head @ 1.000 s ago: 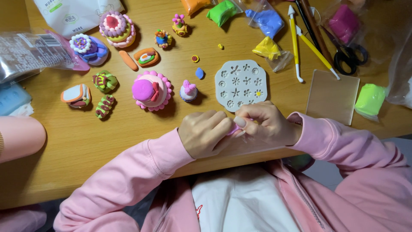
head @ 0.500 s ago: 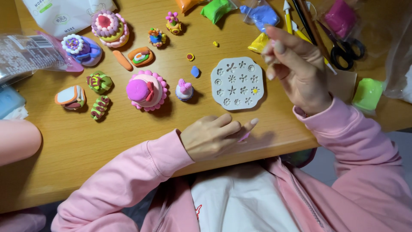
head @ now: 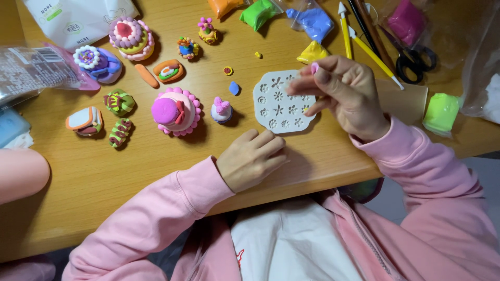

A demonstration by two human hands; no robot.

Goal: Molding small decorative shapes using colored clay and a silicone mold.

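- Pink clay, a tiny bit [head: 314, 67], sat pinched between thumb and fingertip of the right hand [head: 341, 93], which hovered over the white flower mould [head: 278, 106].
- Loosely curled and holding nothing, the left hand [head: 251, 158] rested on the tabletop [head: 156, 171] just below the mould's near edge.
- Several clay pieces looked finished: a pink cake [head: 176, 111] and a small cupcake [head: 222, 110] stood left of the mould.
- By my reading, the mould's cavities were unfilled, so pressing the bit in remained.
- Farther off lay a yellow modelling tool [head: 372, 56], scissors [head: 414, 61] and a green clay block [head: 441, 112].
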